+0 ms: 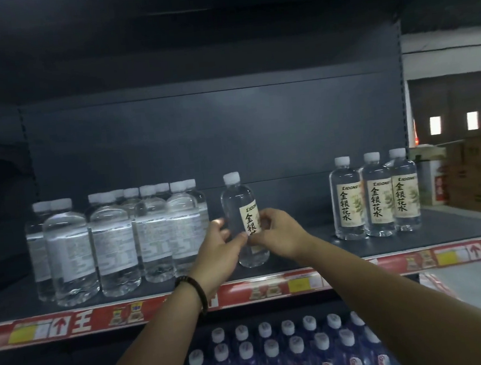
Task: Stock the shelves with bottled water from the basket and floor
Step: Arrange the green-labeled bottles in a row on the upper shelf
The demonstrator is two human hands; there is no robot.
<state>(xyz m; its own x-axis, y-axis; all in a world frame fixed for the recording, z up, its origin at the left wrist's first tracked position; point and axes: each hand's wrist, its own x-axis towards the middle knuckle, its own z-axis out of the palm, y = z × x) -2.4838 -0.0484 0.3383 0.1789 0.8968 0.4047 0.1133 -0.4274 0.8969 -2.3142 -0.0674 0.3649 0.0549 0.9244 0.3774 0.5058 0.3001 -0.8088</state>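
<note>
We see one clear, white-capped bottle point(236, 200) upright mid-shelf, its label turned partly right. A cluster point(108, 243) stands to its left, labels facing back. Three bottles point(375, 196) stand in a row at right, labels forward, on the dark shelf point(455, 230).

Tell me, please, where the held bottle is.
Head view: the water bottle stands on the shelf, held by left hand and right hand, between reversed bottles leftward and three bottles rightward.

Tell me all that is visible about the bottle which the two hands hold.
The bottle is clear plastic holding clear liquid, with a white cap and a cream label bearing black characters. It stands nearly upright on the dark shelf, apart from other bottles. The left hand and right hand pinch it at the label.
</note>
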